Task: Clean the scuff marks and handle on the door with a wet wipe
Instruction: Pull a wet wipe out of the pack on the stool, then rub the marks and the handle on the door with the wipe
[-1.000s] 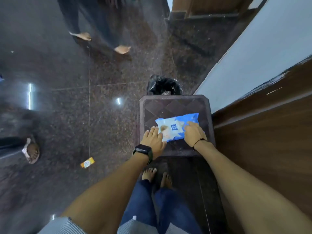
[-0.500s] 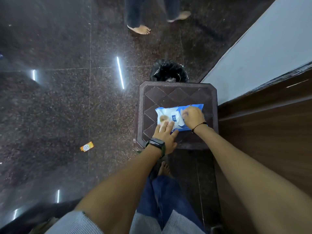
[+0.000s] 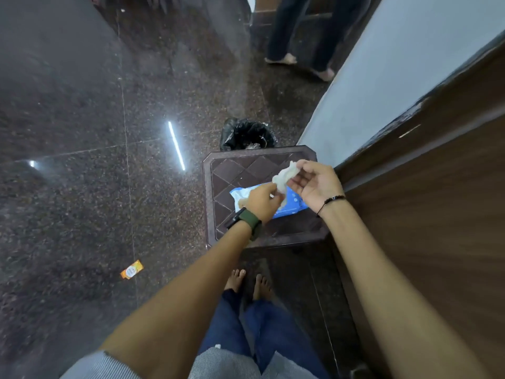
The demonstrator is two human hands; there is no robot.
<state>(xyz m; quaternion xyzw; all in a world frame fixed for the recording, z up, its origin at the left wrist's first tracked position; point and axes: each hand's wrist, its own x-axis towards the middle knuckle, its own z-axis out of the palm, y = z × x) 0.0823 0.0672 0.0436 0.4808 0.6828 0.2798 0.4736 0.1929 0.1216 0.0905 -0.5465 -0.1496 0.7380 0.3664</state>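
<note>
Wipe now out of the pack, held between both hands.

The left hand (image 3: 263, 198) and right hand (image 3: 314, 181) each pinch the wet wipe (image 3: 284, 175), lifted above the pack (image 3: 293, 205) both pressed before; door (image 3: 442, 214) at 3 o'clock, uncleaned.

Dark speckled granite floor (image 3: 82, 187); pale wall (image 3: 396, 64); brown stool (image 3: 218, 170).

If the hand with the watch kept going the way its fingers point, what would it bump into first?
Probably the other hand. The left hand pinches the wet wipe, with its fingers aimed at the right hand gripping the wipe's other end. Depth is hard to judge from one view.
</note>
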